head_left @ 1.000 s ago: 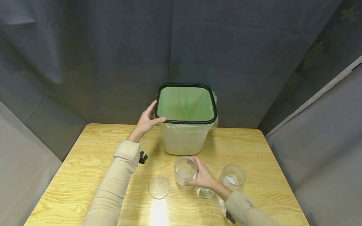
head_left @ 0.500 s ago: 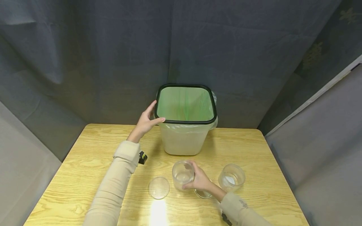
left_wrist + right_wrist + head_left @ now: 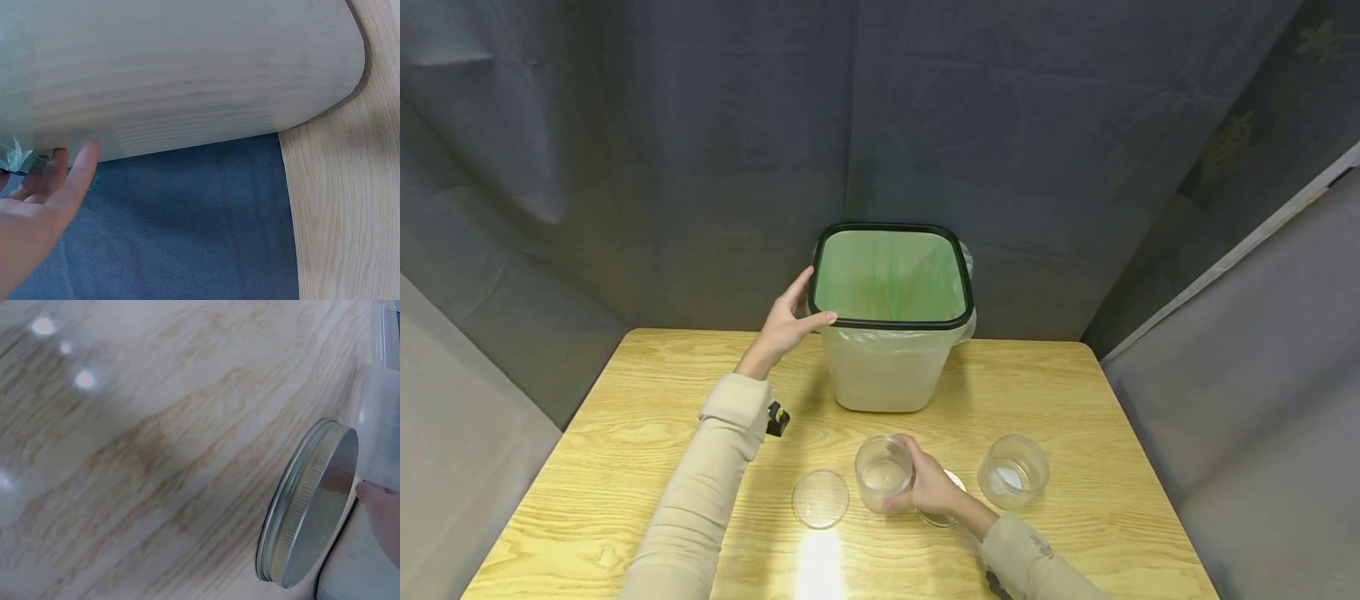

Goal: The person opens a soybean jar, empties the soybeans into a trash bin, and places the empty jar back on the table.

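My left hand (image 3: 782,329) rests against the near left corner of a trash bin (image 3: 880,375), thumb along the front of its black rim (image 3: 902,323) and fingers straight along the side. In the left wrist view, the fingertips touch the bin's ribbed wall (image 3: 200,119). My right hand (image 3: 927,485) grips a clear round plastic jar (image 3: 876,471) around its right side, in front of the bin. The jar appears upright, its open top facing up. A silver metal lid (image 3: 309,506) with a ribbed edge lies beside that hand, partly hidden by it in the head view.
A second clear jar (image 3: 1013,472) with something white at its bottom stands to the right. A flat clear disc (image 3: 821,498) lies left of the held jar. A green bag (image 3: 891,275) lines the bin. Dark fabric (image 3: 850,125) hangs behind the wooden table (image 3: 647,417).
My right hand has brought the jar slightly nearer to me, down and a little left in the head view. The left hand and the bin have kept their places.
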`<state>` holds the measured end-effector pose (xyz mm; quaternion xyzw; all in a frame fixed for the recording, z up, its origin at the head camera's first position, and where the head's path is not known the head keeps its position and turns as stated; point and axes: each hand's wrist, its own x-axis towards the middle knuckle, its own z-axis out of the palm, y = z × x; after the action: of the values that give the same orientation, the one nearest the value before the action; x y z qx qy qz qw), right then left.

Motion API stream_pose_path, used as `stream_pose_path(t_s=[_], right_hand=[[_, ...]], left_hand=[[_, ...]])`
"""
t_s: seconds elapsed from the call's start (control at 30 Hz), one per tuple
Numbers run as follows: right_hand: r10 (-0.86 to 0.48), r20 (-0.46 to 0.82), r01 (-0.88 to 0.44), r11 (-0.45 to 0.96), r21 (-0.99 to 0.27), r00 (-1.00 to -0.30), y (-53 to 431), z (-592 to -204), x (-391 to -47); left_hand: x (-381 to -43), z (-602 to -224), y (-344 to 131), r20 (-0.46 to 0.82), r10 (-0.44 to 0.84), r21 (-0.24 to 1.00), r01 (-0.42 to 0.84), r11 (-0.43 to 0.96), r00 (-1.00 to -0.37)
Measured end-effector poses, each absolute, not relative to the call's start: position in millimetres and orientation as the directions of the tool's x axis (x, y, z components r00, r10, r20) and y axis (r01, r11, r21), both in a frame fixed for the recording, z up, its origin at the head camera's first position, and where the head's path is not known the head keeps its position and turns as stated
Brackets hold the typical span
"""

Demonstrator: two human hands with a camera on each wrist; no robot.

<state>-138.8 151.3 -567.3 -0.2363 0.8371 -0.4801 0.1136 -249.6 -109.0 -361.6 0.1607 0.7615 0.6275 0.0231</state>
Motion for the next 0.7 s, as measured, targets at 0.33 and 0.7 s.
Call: stream_pose_path(t_s=[0.33,0.7], right_hand=[[-0.53,0.046,-0.307,0.417,-0.856,-0.847,158,-557,-135],[-0.532,0.083,-0.357,0.437,-0.826,-0.843,180,-514,-131]], left_hand=[[-250,-363,-108,0.159,0.277,0.963,0.211,0.17,-0.948],[-245,-370,-117,0.146,0.258,0.951,0.207,0.228,-0.955]])
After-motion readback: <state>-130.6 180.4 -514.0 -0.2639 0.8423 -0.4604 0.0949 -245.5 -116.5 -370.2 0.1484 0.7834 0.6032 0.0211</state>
